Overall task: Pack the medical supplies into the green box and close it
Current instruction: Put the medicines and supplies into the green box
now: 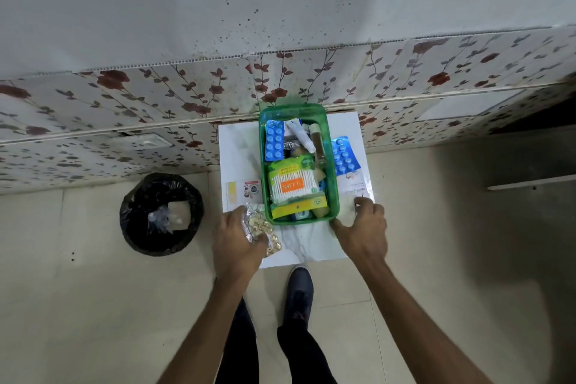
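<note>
The green box [332, 184] stands open on a small white table [308, 246]. Inside it lie a blue blister strip [274, 140], a white tube [302, 132], a brown bottle [318, 142], a pack of cotton buds [293, 185] and a yellow-green carton [299, 207]. My left hand [238, 243] grips silver strips of yellow capsules [260, 226] at the box's near left corner. My right hand [363, 224] rests with spread fingers at the box's near right corner, holding nothing. A second blue blister strip [344, 154] lies outside the box, on its right.
A white packet [358, 185] lies under the right blister strip and a printed leaflet [244, 192] lies left of the box. A bin with a black bag [162, 212] stands on the floor at the left. A flowered wall [124, 109] runs behind the table. My shoe [299, 290] is below the table.
</note>
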